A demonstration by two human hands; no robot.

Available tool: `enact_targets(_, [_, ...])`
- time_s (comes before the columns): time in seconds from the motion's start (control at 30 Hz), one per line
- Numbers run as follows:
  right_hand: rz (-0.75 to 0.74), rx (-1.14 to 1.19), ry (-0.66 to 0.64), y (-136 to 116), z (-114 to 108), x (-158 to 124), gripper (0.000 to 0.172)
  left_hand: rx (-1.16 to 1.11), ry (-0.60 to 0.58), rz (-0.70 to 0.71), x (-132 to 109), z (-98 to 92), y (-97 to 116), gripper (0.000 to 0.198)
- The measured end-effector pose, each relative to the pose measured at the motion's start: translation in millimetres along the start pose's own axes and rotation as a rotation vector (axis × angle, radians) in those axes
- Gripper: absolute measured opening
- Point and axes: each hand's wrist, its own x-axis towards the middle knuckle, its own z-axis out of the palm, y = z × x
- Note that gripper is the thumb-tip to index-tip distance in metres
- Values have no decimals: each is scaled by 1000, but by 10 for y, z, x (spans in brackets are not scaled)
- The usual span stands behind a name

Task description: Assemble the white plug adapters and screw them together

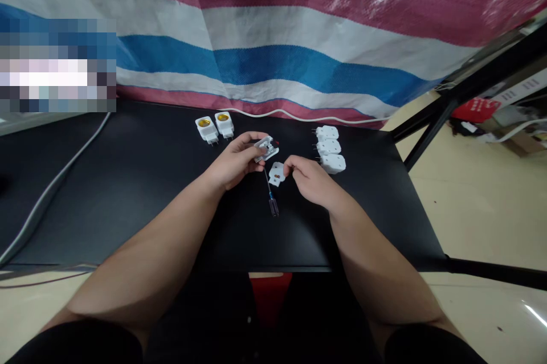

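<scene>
My left hand is closed on a white plastic plug housing, its open inner side showing. A small dark red bit shows at the housing's upper right edge. Thumb and fingers of my right hand are pinched at the right edge of a white plastic cover, which has a small brass-coloured metal piece on it. Whether the cover also touches the table I cannot tell. Below my left hand lies a screwdriver with a dark translucent handle, its shaft pointing up toward the housing.
Two white plug-in lamp sockets with yellow round insides lie at the back left of the black table. Several white plug units stand in a column at the right. A white cable runs along the striped sheet behind.
</scene>
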Motion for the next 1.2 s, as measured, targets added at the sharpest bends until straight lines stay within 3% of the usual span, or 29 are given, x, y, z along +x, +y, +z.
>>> enact_targets(0.2, [-69, -101, 18, 80, -29, -20, 29, -64, 102, -27, 13, 8, 31, 39])
enact_targets(0.5, [-37, -79, 106, 116, -43, -23, 26, -64, 82, -17, 21, -11, 18, 39])
enact_targets(0.73, [18, 231, 222, 93, 20, -5, 7, -52, 17, -21, 21, -24, 4, 43])
enact_targets(0.93, [52, 434, 298, 31, 73, 16, 26, -10, -70, -92, -15, -11, 15, 44])
enact_targets(1.2, [37, 521, 338, 49, 46, 70, 28, 19, -150, -159, -28, -39, 17, 45])
